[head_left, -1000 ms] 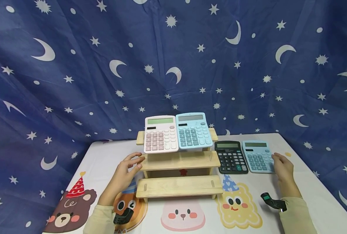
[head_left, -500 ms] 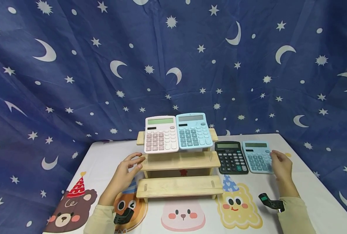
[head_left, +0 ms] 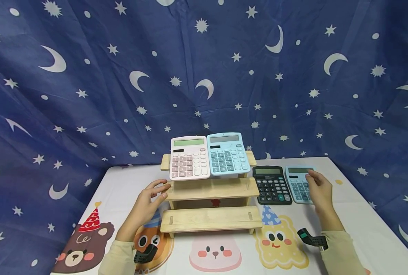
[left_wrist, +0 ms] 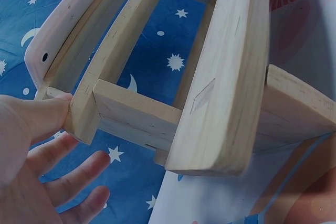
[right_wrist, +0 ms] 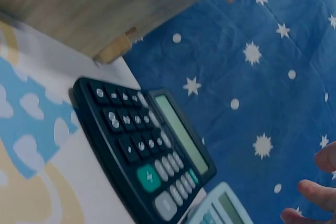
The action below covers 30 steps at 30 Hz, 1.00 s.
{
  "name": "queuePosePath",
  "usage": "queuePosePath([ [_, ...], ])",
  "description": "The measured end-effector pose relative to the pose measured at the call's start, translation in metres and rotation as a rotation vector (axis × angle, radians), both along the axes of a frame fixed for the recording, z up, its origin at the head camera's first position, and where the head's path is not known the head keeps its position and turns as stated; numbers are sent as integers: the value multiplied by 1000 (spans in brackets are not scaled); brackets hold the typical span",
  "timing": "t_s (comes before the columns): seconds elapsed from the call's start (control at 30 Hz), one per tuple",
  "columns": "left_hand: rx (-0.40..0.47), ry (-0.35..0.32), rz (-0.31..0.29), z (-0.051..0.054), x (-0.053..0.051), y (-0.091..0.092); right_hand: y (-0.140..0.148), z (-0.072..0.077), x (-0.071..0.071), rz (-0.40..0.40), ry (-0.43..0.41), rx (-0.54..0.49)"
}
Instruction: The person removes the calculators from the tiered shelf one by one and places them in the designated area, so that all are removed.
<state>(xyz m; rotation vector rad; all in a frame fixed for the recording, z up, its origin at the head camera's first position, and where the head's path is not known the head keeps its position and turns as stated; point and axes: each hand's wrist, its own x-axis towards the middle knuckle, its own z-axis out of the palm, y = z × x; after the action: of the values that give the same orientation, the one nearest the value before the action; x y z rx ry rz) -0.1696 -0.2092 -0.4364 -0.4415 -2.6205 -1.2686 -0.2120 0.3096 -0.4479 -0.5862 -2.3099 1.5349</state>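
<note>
My left hand [head_left: 148,204] is at the left end of a stepped wooden shelf [head_left: 211,219]. In the left wrist view a digit of this hand [left_wrist: 42,145] touches the end of the middle step, while the other fingers are spread and hold nothing. My right hand [head_left: 322,193] hovers over the right side of a light blue calculator [head_left: 299,187] lying on the table. Its fingertips [right_wrist: 317,195] appear apart from that calculator in the right wrist view. Left of it lies a black calculator [head_left: 272,186], almost touching it.
On the top step a pink calculator [head_left: 189,158] and another light blue calculator [head_left: 229,154] lean side by side. The white table cover [head_left: 365,214] carries cartoon prints. A dark blue curtain [head_left: 204,76] with stars and moons hangs behind.
My right hand has moved left from the light blue calculator's right edge to over its keys. The calculators and my left hand stay where they were.
</note>
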Motion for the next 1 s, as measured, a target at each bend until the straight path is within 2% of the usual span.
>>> queuePosePath([
  [0.17, -4, -5, 3, 0, 0, 0, -9, 8, 4, 40, 50, 3],
  [0.53, 6, -21, 4, 0, -1, 0, -32, 27, 14, 191, 167, 51],
  [0.77, 6, -38, 8, 1, -1, 0, -45, 36, 21, 278, 175, 61],
  [1.0, 4, -21, 5, 2, 0, 0, -58, 44, 28, 330, 236, 65],
])
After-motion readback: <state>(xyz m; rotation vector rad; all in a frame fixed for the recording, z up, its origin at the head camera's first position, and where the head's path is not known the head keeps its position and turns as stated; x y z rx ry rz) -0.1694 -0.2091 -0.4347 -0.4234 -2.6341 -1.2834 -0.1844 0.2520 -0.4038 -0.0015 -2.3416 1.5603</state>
